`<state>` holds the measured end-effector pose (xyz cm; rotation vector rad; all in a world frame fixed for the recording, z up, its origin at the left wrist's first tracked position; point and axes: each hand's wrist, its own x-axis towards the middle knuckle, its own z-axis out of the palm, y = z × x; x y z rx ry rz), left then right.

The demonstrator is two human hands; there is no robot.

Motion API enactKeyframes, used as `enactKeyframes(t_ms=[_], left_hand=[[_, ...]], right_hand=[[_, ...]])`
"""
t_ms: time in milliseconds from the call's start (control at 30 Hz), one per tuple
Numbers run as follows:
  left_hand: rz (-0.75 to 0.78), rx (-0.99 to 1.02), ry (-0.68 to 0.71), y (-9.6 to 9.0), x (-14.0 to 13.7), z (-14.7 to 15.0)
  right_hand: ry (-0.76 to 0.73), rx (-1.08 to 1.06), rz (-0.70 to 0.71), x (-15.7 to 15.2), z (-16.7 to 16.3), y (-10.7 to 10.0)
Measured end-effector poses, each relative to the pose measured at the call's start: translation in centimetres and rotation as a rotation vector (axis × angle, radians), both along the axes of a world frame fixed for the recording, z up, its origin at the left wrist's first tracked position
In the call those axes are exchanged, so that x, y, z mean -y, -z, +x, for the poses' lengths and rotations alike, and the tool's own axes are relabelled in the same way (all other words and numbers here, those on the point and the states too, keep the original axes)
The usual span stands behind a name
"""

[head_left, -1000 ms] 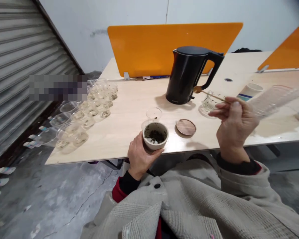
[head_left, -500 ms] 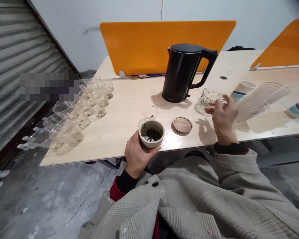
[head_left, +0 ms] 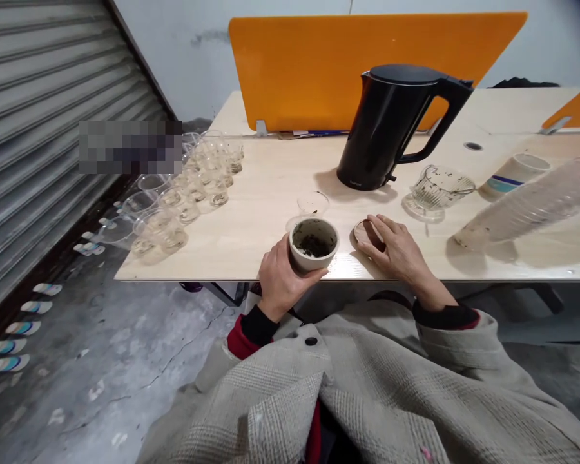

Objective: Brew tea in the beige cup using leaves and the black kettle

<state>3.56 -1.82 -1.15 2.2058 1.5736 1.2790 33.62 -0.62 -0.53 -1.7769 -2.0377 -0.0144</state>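
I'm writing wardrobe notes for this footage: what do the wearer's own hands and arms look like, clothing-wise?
The left hand and right hand are bare, without gloves. Close-fitting black cuffs circle both wrists. Behind them shows a red layer, a wide band on the left and a thin edge on the right, under loose greyish-beige coat sleeves.

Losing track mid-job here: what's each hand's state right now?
Left hand: closed around the pale cup.
Right hand: touching the wooden disc; grip cannot be told.

Place: office-like unit | orange desk divider | roller shutter | concrete floor
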Motion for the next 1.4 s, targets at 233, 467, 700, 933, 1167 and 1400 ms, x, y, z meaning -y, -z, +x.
enactKeyframes(t_ms=[233, 467, 700, 933, 1167, 1400], left_hand=[[-0.032, -0.009, -0.010, -0.2, 0.1, 0.2], [-0.025, -0.018, -0.004, 0.0, 0.0, 0.3], [0.014, -0.016, -0.035, 0.3, -0.1, 0.9], [-0.034, -0.026, -0.037, 0.1, -0.1, 0.9], [-0.029, -0.031, -0.024, 0.2, -0.1, 0.8], [-0.055, -0.046, 0.027, 0.1, 0.0, 0.2]], right_hand=[[-0.048, 0.016, 0.080, 0.4, -0.6, -0.3], [-0.137, -0.153, 0.284, 1.8, -4.1, -5.7], [-0.444, -0.062, 0.234, 1.3, -11.9, -9.4], [-0.397, 0.080, 0.126, 0.5, -12.1, -9.4], [-0.413, 0.129, 0.056, 0.7, -12.3, -9.1], [-0.463, 0.030, 0.026, 0.6, -12.0, -8.0]])
